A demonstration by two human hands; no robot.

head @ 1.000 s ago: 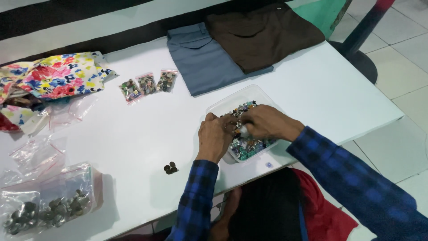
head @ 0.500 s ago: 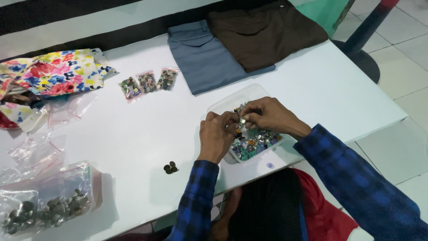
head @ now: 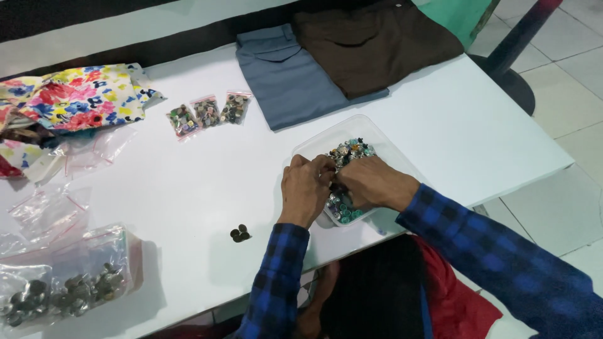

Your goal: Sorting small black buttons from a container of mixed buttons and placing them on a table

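From my remote feed: a white rectangular table (head: 477, 125) fills most of the view under bright, even light. At two o'clock, pale square floor tiles (head: 565, 69) with dark grout carry a black round pedestal base (head: 502, 78) and its dark slanting post (head: 524, 31). At eleven o'clock runs a black-and-white striped surface (head: 94, 37).

A shallow, clear plastic tray (head: 370, 135) with rounded corners sits on the white table near its front edge, turned at a slant. It holds a heap of small round buttons (head: 352, 150) in mixed colours: silvery, dark, teal and green. Most of the heap is hidden under two hands. Buttons show at the tray's far end and again along its near edge, where green and silver ones lie packed together.
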